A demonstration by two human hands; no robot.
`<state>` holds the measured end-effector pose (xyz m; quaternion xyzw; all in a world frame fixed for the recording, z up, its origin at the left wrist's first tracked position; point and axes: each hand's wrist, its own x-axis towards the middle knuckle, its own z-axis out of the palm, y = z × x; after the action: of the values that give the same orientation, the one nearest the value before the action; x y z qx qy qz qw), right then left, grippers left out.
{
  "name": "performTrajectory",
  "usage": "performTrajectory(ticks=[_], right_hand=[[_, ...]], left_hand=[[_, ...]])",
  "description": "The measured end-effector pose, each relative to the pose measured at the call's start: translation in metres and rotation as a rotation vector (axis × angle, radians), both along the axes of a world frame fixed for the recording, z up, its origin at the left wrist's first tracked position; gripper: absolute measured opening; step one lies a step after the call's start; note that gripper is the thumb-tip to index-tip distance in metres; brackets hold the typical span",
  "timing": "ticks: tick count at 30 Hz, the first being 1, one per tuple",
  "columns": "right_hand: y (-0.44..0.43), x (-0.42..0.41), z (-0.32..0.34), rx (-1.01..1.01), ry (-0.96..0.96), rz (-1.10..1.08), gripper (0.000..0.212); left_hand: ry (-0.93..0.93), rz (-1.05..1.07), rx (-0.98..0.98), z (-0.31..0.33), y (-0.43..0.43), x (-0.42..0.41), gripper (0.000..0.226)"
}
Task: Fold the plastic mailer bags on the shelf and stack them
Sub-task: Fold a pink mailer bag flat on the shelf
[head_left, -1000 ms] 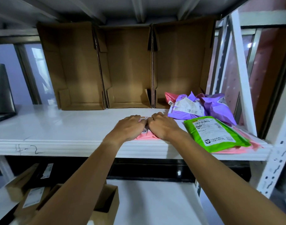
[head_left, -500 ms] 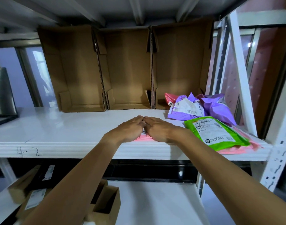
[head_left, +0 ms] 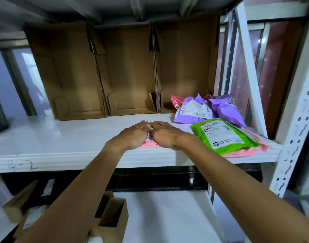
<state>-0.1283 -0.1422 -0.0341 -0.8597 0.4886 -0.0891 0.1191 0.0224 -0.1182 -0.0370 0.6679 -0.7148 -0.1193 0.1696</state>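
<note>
Counted on the white shelf (head_left: 45, 141): three open cardboard boxes (head_left: 127, 71), standing side by side along the back at 11, 12 and 1 o'clock from the hands.

Mailer bags counted, six visible:
- One pink mailer (head_left: 150, 144), under the hands.
- One green mailer (head_left: 225, 135), label up, at 3 o'clock.
- One second pink bag (head_left: 245, 151), lying flat beneath the green one and showing past its right and near edges.
- Two purple mailers (head_left: 194, 111), crumpled together at 2 o'clock. Exact number in that heap not certain.
- One red mailer (head_left: 175, 100), behind the purple ones and against the rightmost box.

Left hand (head_left: 132, 135): laid palm-down on the pink mailer, fingers straight and held close together, gripping nothing. Right hand (head_left: 165, 135): same posture, just beside the left, fingertips meeting at 12 o'clock.

Pink mailer almost wholly covered — only a narrow strip at the near edge and a scrap of white label (head_left: 148, 137) between the two hands on show. Position: centre of the shelf near its front edge, well apart from the boxes, near the green mailer but not touching it.

Noted on the lower shelf (head_left: 167, 216) at 7 o'clock: several small cartons (head_left: 111, 218), blurred, number not determinable.
</note>
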Motion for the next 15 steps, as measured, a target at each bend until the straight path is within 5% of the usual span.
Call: performTrajectory(ticks=[5, 12, 15], right_hand=[[0.001, -0.001, 0.000, -0.054, -0.157, -0.083, 0.041], [0.008, -0.011, 0.005, -0.033, -0.407, -0.059, 0.048], [0.007, -0.011, 0.005, -0.048, -0.433, -0.084, 0.046]], left_hand=[[0.292, 0.108, -0.111, 0.003, -0.008, 0.010, 0.061], [0.160, 0.074, -0.167, 0.006, -0.004, 0.011, 0.050], [0.278, 0.110, -0.129, 0.008, -0.003, 0.010, 0.050]])
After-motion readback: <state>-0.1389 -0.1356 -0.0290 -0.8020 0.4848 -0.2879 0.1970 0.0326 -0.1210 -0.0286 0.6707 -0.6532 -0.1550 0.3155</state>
